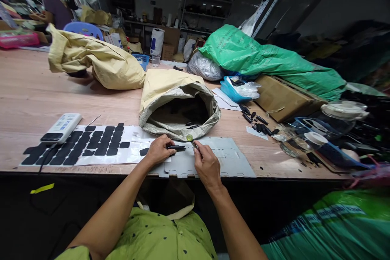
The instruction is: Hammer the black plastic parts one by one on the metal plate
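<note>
Pinching a slim black part (178, 147) by its near end, the left hand (158, 150) rests on a grey sheet (231, 158) at the table's (30, 97) front edge, just in front of the open woven sack (179, 109). The right hand (207, 165) has its fingers drawn together around a thin tool (191, 140) with a yellow-green end, and the tip meets the part's far end. It may be tweezers, but the view is too small to be sure. The work would likely go best with both wrists braced on the sheet, the part held level, and the tool brought in lightly so the small piece does not twist or slip. A backing sheet of black pads (91, 144) lies to the left within reach, with a white device (61, 127) on its corner. The device carries a blue-printed label, and a green sack (329, 219) at lower right has white lettering. Neither can be read at this size.
</note>
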`<state>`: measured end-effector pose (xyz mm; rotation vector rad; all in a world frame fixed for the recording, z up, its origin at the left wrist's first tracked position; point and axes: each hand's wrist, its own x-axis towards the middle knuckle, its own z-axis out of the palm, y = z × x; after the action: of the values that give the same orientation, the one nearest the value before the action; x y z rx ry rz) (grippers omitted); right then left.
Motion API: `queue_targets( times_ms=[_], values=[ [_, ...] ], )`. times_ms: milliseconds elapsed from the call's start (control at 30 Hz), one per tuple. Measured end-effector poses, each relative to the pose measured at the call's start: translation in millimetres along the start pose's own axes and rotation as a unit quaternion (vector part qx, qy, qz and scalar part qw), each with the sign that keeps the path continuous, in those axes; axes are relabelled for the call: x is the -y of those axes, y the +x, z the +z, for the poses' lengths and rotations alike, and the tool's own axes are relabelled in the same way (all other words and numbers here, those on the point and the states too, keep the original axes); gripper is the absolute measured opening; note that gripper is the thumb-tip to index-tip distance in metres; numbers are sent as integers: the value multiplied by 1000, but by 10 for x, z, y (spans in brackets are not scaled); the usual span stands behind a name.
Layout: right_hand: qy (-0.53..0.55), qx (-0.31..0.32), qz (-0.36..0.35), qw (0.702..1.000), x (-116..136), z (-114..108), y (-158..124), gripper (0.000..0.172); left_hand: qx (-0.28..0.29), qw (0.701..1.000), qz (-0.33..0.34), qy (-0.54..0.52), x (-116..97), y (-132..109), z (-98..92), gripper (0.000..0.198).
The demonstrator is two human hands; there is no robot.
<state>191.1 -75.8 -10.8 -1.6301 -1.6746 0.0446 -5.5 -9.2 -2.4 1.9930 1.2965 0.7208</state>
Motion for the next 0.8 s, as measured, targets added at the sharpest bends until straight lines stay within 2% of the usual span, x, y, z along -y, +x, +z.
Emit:
queue_targets(
  times_ms=[233,400,533,600,667,733,800],
  values=[
    [-200,22,-20,979,-178,80,99,34,1,1000,8,19,-11,-27,3,14],
    [-217,14,-21,976,-153,107,76,29,12,999,31,27,-8,-27,-1,15],
    [-211,17,-17,977,-148,96,79,27,30,997,25,-65,-167,-175,-117,27],
    [-212,20,-15,977,-153,97,79,28,105,985,11,-136,-310,-338,-203,32],
    [-216,20,-12,976,-158,101,77,28,236,953,8,-192,-429,-530,-248,33],
    [-219,17,-12,975,-161,106,74,28,361,909,3,-210,-448,-712,-197,32],
    [-218,14,-14,976,-158,106,71,28,416,892,-20,-176,-320,-861,-34,31]
  ],
)
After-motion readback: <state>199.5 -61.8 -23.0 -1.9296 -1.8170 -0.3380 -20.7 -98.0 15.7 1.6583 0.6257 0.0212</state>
